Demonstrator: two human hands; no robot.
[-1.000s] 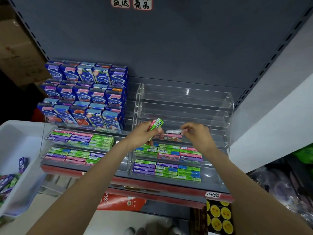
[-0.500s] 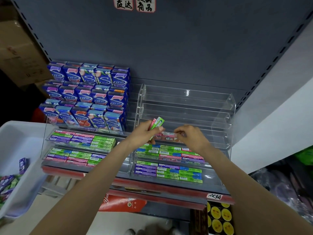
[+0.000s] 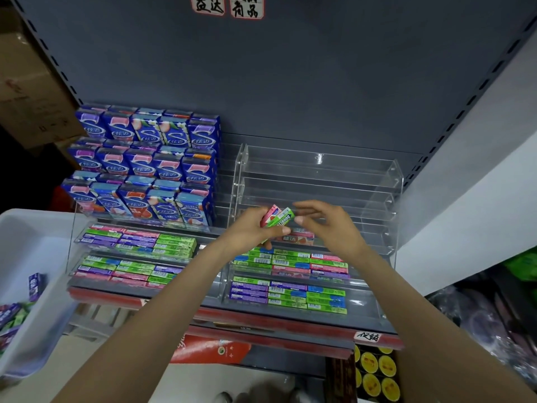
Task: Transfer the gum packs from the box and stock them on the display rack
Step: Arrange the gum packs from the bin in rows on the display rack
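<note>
Gum packs (image 3: 278,220) sit gripped in the left hand (image 3: 252,230); the empty, loose-fingered right hand (image 3: 327,225) reaches them.

green gum pack (image 3: 281,221), white lettering, centre of frame; pink gum pack (image 3: 269,214) with white and red print just left of it. blue-and-purple cartons (image 3: 145,167), pink and peach flavour panels, white swirl logo, upper left. flat gum packs (image 3: 290,283) in green, purple, pink and blue with white barcode patches, lower centre. clear display rack (image 3: 319,175), centre right. dark grey back panel (image 3: 290,82), top. white box (image 3: 35,245), left edge. yellow discs (image 3: 374,373) on black, lower right.
</note>
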